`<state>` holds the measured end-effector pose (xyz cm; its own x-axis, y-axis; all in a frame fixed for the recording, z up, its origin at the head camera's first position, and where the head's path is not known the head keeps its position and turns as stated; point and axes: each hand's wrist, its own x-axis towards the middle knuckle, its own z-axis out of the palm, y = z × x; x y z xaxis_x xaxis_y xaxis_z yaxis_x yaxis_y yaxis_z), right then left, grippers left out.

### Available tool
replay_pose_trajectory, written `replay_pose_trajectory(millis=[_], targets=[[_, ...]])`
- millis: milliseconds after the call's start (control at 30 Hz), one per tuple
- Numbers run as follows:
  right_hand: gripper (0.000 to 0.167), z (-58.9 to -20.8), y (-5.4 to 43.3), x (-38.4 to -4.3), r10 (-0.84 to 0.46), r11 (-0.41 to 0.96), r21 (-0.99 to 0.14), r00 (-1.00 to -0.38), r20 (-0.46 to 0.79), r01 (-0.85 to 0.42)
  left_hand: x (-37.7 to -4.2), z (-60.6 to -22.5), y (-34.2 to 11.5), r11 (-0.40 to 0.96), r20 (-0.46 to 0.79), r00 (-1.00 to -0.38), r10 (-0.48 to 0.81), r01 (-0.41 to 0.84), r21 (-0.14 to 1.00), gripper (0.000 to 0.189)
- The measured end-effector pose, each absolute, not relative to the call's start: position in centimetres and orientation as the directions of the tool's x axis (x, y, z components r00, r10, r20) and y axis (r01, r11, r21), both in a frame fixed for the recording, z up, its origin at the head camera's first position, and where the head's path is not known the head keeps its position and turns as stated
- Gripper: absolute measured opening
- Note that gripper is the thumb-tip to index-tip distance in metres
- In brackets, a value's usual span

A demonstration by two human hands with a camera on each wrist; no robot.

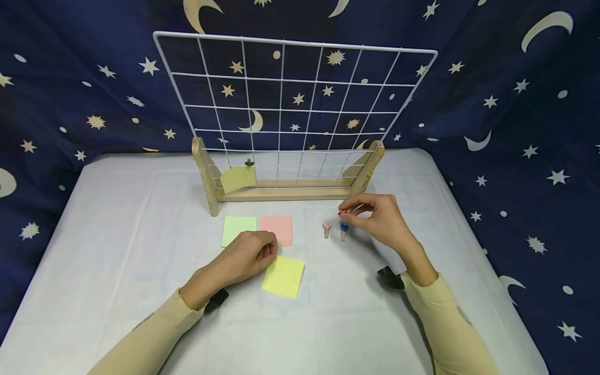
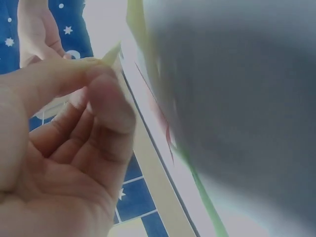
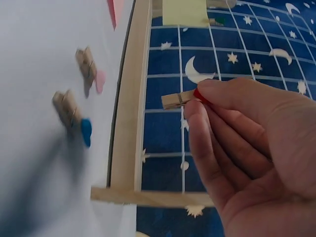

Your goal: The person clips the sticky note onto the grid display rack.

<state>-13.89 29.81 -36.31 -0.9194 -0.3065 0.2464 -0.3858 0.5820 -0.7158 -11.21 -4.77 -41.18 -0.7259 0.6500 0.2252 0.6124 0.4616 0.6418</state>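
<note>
My left hand [image 1: 246, 256] pinches the upper left corner of a yellow sticky note [image 1: 284, 277] between thumb and forefinger; in the left wrist view the yellow corner [image 2: 112, 53] pokes out past the fingertips. With thumb and forefinger, my right hand [image 1: 375, 216] grips a small wooden clothespin [image 3: 178, 99] by its red end, its wooden tip pointing away from the fingers. Below that hand, a clothespin with a pink heart [image 1: 326, 229] and one with a blue heart [image 1: 344, 230] lie on the table. Green [image 1: 238, 229] and pink [image 1: 278, 230] sticky notes lie beyond my left hand.
A white wire grid [image 1: 300, 110] stands in a wooden base [image 1: 286, 194] at the back of the table [image 1: 117, 234]. A yellow note [image 1: 238, 179] hangs low on its left side from a green-topped clothespin [image 1: 249, 163]. Behind is a dark blue curtain [image 1: 511, 130].
</note>
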Motion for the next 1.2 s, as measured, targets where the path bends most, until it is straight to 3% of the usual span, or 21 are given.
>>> replay_pose_trajectory(millis=[400,633,1200], targets=[[0.015,-35.4,27.0,-14.9,-0.219,0.567,-0.667,-0.869,0.444,-0.484,-13.4,-39.4,-5.2,0.450,0.306,-0.795,0.524,0.564,0.693,0.018],[0.014,-34.9,25.6,-15.6,-0.187,0.569,-0.617,-0.816,0.547,-0.544,-14.3,-38.8,-5.8,0.463,0.291,-0.823,0.488,0.527,0.712,0.016],[0.012,-34.3,23.0,-17.0,-0.189,0.555,-0.587,-0.776,0.602,-0.590,-16.7,-37.0,-5.4,0.501,0.300,-0.858,0.417,0.492,0.712,0.014]])
